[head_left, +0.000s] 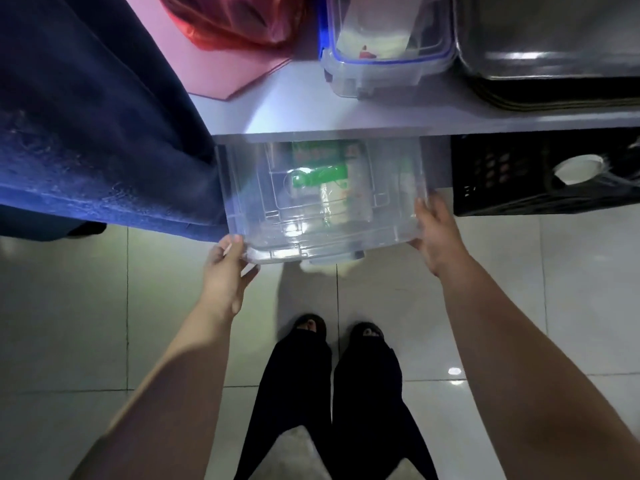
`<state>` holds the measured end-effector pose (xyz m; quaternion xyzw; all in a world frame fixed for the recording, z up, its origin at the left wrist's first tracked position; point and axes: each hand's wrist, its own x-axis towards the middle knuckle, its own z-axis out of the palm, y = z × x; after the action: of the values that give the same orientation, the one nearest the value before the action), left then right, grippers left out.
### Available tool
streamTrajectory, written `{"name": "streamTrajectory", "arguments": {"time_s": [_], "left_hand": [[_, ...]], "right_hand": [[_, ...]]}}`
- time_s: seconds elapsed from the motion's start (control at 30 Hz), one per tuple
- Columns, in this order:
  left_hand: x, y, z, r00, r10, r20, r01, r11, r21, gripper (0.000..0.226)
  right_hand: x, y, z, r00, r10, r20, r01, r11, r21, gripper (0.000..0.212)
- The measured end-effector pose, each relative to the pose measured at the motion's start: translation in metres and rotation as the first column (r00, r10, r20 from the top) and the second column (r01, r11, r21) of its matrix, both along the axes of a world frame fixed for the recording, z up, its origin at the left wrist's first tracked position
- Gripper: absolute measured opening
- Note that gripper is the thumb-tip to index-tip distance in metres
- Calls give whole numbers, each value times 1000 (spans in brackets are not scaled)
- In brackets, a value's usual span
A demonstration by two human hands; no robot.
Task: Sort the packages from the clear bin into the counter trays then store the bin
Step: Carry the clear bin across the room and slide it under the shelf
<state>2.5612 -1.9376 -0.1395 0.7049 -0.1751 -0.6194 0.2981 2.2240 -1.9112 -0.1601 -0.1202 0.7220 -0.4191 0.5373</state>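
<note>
The bin (322,202) at mid-frame is clear, hard plastic, smooth and glossy, with moulded ribs showing through its walls. The counter (311,109) above it looks smooth and matt. At the top centre a box (384,46) is clear plastic too, with blue plastic trim. At the upper right a tray (547,46) is brushed metal with a dull sheen. Below it the crate (540,174) is black, matt plastic, pierced with holes. The bag (235,19) at the top is thin, red, crinkled plastic film. The cloth (90,126) on the left is dark blue, soft and slightly fuzzy. The floor (104,323) is glossy, pale tile.
</note>
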Motion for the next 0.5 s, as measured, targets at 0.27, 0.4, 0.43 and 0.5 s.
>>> {"name": "streamTrajectory", "arguments": {"time_s": [0.27,0.4,0.43,0.5], "left_hand": [[-10,3,-5,990,53,-131,-26,979,202,15],[-16,-8,-6,989,56,-140,-26,979,204,16],[-17,-14,-4,988,52,-143,-24,982,188,19],[-22,-31,1,989,25,-143,-2,987,158,24]], "right_hand": [[1,33,-4,938,-257,233,258,966,29,25],[4,38,-3,868,-262,423,308,950,-44,15],[6,34,-2,875,-267,404,311,949,-46,16],[10,24,2,881,-281,380,325,944,-55,19]]}}
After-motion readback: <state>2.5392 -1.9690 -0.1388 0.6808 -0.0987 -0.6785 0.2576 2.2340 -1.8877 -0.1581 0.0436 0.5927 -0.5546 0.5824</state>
